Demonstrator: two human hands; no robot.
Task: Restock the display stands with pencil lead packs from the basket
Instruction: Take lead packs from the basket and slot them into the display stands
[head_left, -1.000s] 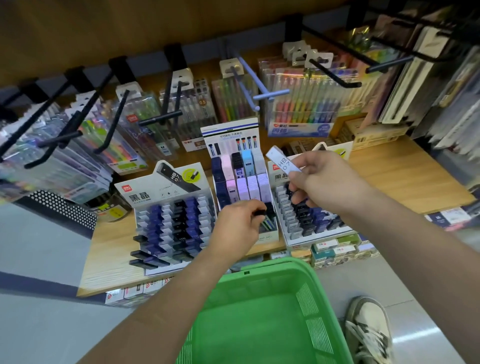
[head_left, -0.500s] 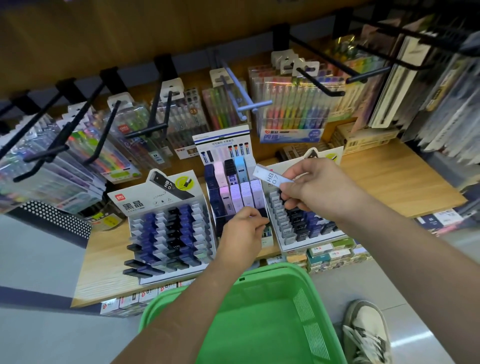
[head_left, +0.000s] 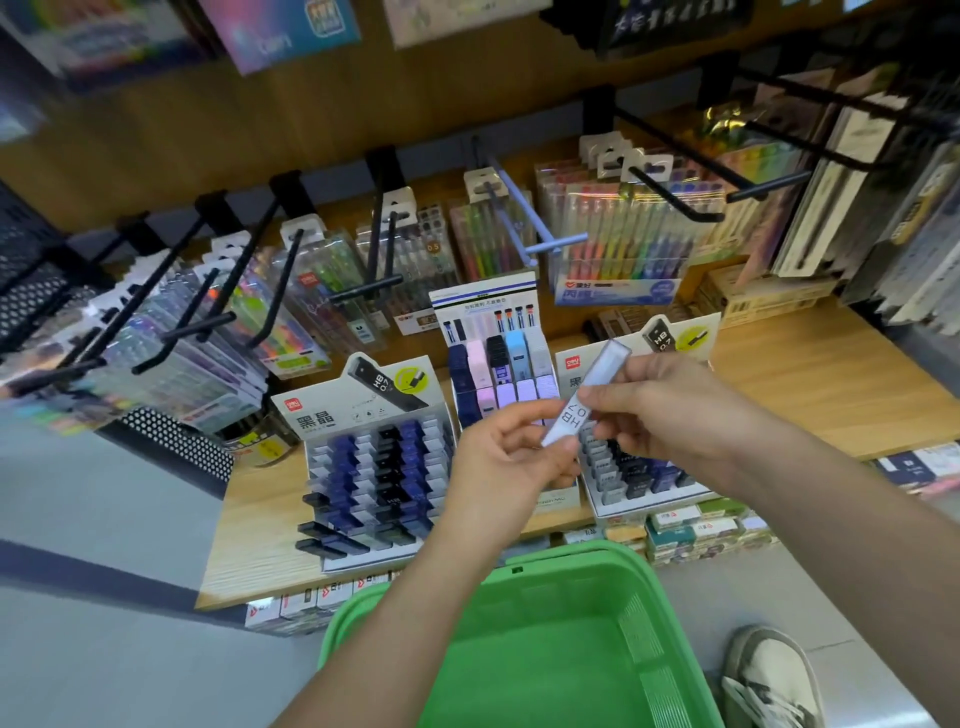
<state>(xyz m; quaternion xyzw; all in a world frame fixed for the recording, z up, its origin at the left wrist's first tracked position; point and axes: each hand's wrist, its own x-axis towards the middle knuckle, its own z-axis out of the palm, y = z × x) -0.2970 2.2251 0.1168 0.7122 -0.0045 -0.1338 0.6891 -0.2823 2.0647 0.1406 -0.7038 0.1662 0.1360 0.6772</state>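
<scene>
A pale pack (head_left: 605, 366) marked HB 0.7 is held tilted in the air by both hands, above the middle stand (head_left: 493, 374) and right stand (head_left: 623, 478) on the shelf (head_left: 831, 379). Its lower end is pinched by the curled thumb and fingers of the left hand (head_left: 511, 457), and its middle is pinched by the right hand (head_left: 660, 410). The green basket (head_left: 641, 629) is seen below the forearms, and the left stand (head_left: 374, 467) is untouched.

A left hand (head_left: 506, 462) pinches the lower end of a pale HB 0.7 pencil lead pack (head_left: 587, 395) and a right hand (head_left: 660, 410) pinches its middle, above display stands (head_left: 374, 467) along the wooden shelf's (head_left: 831, 384) front edge. A green basket (head_left: 571, 649) sits below.
</scene>
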